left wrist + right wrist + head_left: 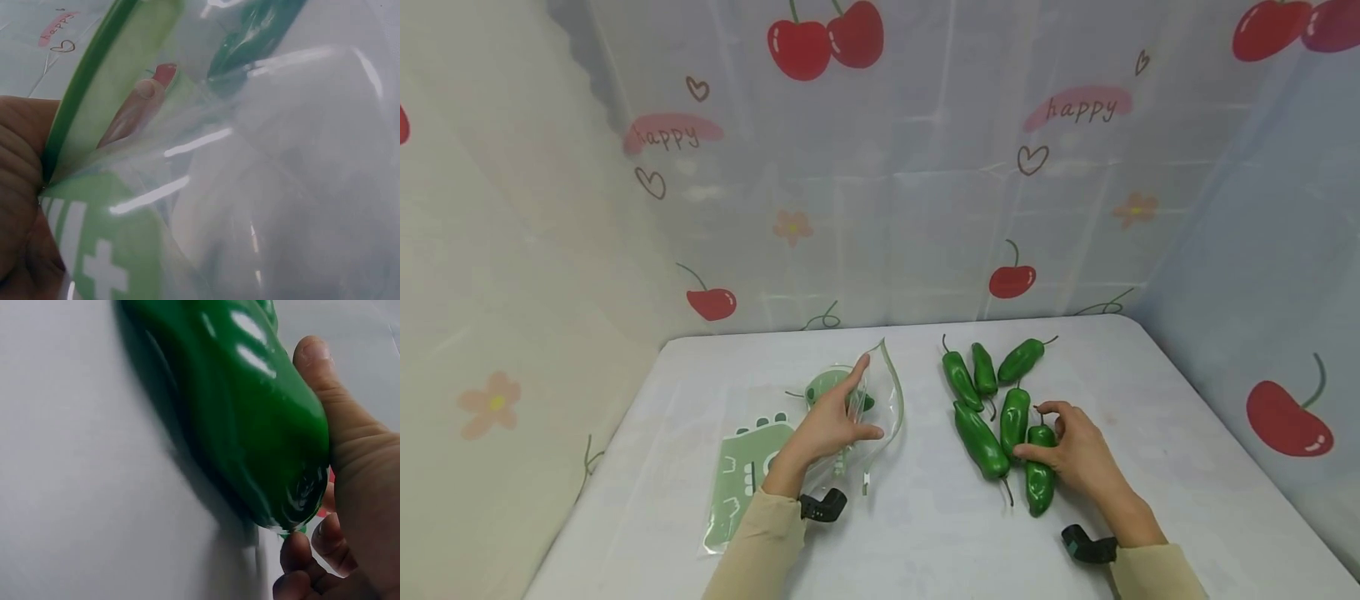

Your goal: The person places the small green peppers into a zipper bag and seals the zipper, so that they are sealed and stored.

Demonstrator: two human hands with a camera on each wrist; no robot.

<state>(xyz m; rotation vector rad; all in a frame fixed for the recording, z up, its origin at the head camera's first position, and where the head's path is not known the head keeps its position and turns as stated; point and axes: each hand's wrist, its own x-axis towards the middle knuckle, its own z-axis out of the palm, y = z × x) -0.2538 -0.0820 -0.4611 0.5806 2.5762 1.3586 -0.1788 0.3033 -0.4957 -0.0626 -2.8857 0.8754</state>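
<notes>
My left hand is at a clear plastic zip bag with green trim and green cartoon prints. Its thumb and index finger are stretched apart at the bag's raised mouth. In the left wrist view a finger shows through the plastic beside the green zip edge. My right hand is curled round the stem end of a glossy green pepper lying on the table. In the right wrist view the thumb lies along that pepper, with fingertips by its end.
Several more green peppers lie close together left of and beyond my right hand, among them a long pepper and a far one. A white-covered table carries everything. A cherry-print curtain stands behind and at both sides.
</notes>
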